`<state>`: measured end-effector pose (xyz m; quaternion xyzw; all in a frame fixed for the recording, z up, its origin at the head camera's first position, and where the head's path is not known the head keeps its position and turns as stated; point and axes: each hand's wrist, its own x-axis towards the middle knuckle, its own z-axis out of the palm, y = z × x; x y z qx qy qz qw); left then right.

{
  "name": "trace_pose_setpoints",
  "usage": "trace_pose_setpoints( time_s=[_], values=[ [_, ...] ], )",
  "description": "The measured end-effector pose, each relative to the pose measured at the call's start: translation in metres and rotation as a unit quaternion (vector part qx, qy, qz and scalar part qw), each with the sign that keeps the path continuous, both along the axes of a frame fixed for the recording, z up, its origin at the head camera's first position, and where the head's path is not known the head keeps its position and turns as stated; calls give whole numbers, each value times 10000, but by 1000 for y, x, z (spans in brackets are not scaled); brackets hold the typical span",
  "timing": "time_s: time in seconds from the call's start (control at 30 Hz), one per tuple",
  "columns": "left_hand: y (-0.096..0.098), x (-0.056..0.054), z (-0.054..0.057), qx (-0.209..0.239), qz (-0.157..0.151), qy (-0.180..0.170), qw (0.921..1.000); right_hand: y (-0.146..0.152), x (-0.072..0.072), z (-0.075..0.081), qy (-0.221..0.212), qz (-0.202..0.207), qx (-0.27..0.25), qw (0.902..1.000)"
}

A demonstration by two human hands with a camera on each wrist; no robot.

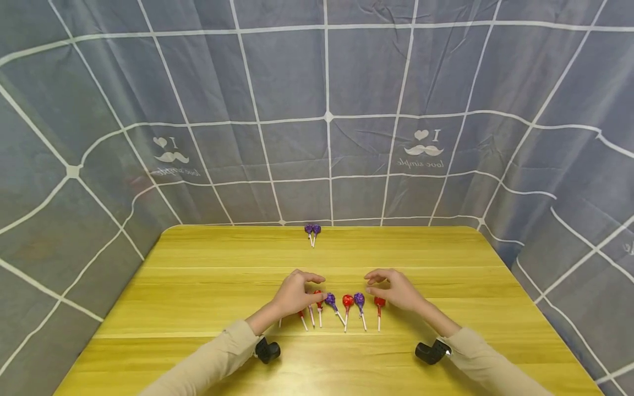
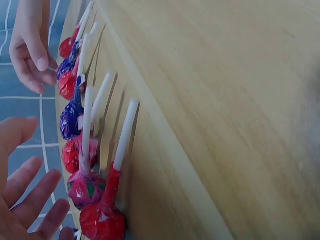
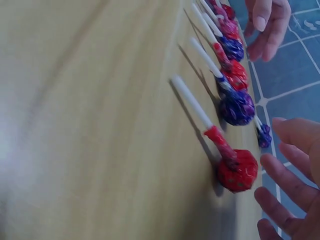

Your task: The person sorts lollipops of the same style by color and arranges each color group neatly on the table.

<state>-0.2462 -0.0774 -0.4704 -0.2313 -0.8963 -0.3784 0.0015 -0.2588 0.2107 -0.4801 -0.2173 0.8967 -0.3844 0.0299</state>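
Note:
A row of wrapped lollipops lies on the table, sticks toward me. My left hand hovers over the row's left end, fingers relaxed and holding nothing, hiding some lollipops there. Close to it in the left wrist view are a red lollipop, a pink lollipop and a purple lollipop. At the row's right end my right hand is held above the table with loosely bent, empty fingers. Beside it is the rightmost red lollipop; a purple lollipop and another red lollipop lie further left.
Two purple lollipops lie together at the far edge of the wooden table. Behind and around the table hangs a grey curtain with white lines. Each wrist carries a black camera.

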Motion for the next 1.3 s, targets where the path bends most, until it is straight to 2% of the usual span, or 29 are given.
trace_pose_setpoints(
  time_s=[0.1, 0.23, 0.5, 0.6, 0.93, 1.2, 1.3],
  values=[
    [2, -1, -3, -41, -186, 104, 9998, 0, 2, -4, 77, 251, 30, 9997],
    [2, -7, -4, -144, -421, 56, 9990, -1, 3, -7, 98, 455, -3, 9989],
    [3, -18, -8, -436, -854, -604, 9936, -6, 4, -11, 63, 755, -96, 9971],
    [5, -20, -10, -499, -877, -775, 9919, -8, 5, -12, 55, 828, -158, 9964],
    [10, -21, -11, -519, -766, -792, 9926, -10, 3, -17, 68, 901, 50, 9959],
    [13, -22, -9, -362, -918, -944, 9906, -12, 1, -16, -33, 890, 24, 9960],
    [15, -22, -9, -370, -1006, -865, 9905, -13, 0, -17, -36, 843, 55, 9964]
  ],
)
